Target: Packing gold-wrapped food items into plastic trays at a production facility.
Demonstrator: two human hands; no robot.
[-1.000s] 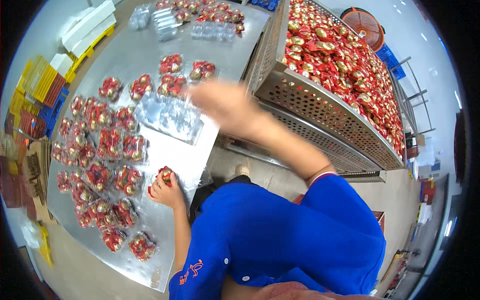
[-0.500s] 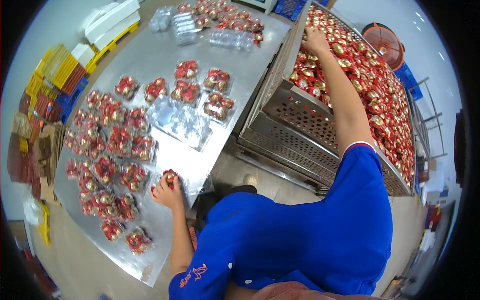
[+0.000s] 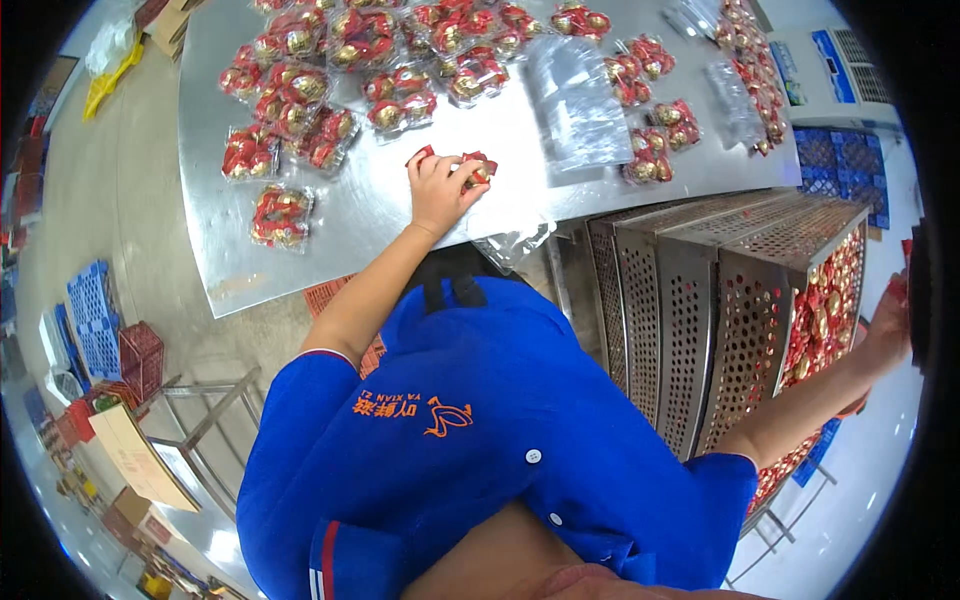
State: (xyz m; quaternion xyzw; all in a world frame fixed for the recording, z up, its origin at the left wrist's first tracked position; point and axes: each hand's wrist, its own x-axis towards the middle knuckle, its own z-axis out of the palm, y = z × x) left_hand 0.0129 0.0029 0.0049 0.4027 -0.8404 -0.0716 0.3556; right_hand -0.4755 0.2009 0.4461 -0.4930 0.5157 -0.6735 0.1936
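On the metal table's near side, my left hand [image 3: 438,195] is curled over red-and-gold wrapped balls [image 3: 480,172]; red wrapper shows on both sides of its fingers. Several clear plastic packs of the same balls [image 3: 402,98] stand just beyond and to the left. My right arm reaches out over a perforated metal bin full of loose wrapped balls [image 3: 822,318]. At the far right edge, my right hand [image 3: 886,328] is closed, with a bit of red wrapper at its fingertips. The dark rim partly hides those fingers.
A stack of clear plastic lids or trays [image 3: 575,105] lies on the metal table [image 3: 225,245]. Perforated metal bins [image 3: 690,330] stand against its right side. More packs and loose balls sit at the far right. Blue crates [image 3: 842,165] are behind, and a metal frame [image 3: 215,410] stands lower left.
The view has swung to the right, so the table now lies across the top. My right hand has come up from among the loose balls. My left hand remains on the table with wrapped balls.
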